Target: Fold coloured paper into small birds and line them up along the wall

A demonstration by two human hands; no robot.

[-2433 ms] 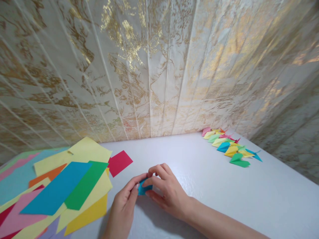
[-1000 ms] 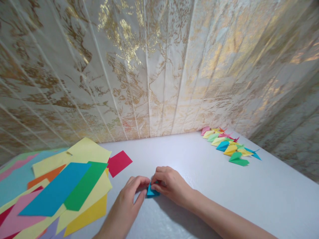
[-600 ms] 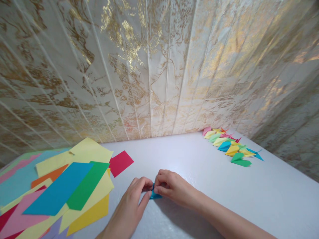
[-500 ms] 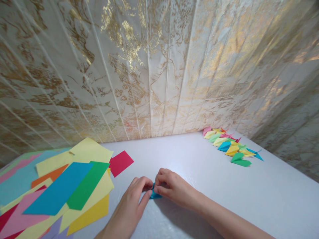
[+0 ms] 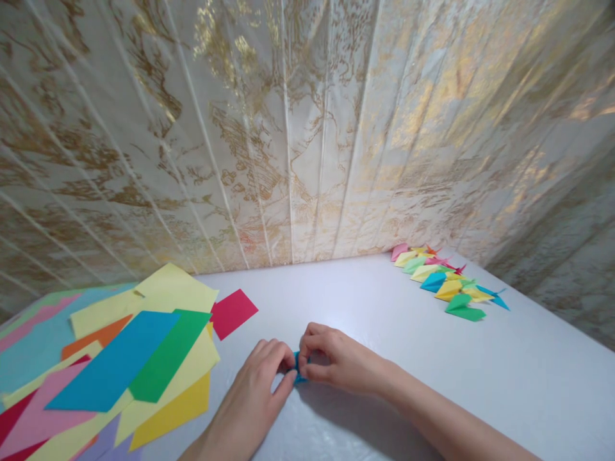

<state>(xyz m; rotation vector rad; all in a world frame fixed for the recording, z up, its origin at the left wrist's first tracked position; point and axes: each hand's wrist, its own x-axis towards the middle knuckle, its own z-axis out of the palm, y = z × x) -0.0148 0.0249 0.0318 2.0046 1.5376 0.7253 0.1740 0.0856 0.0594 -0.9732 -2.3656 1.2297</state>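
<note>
A small folded piece of blue paper [image 5: 298, 376] lies low over the white table, mostly covered by my fingers. My left hand [image 5: 262, 381] comes in from the bottom and pinches its left side between thumb and fingertips. From the right, my right hand [image 5: 331, 358] grips the same paper with curled fingers and thumb. The fingertips of both hands nearly meet over it. The exact shape of the folds is hidden.
Loose coloured paper sheets [image 5: 115, 365] overlap on the left of the table [image 5: 327, 294], a red sheet [image 5: 235, 314] beside them. Folded paper figures [image 5: 449, 288] stand in rows at the back right. A patterned curtain [image 5: 288, 160] hangs behind the table.
My hands stay in nearly the same place, with small shifts of the fingers. Less of the blue paper's lower part shows now between them.
</note>
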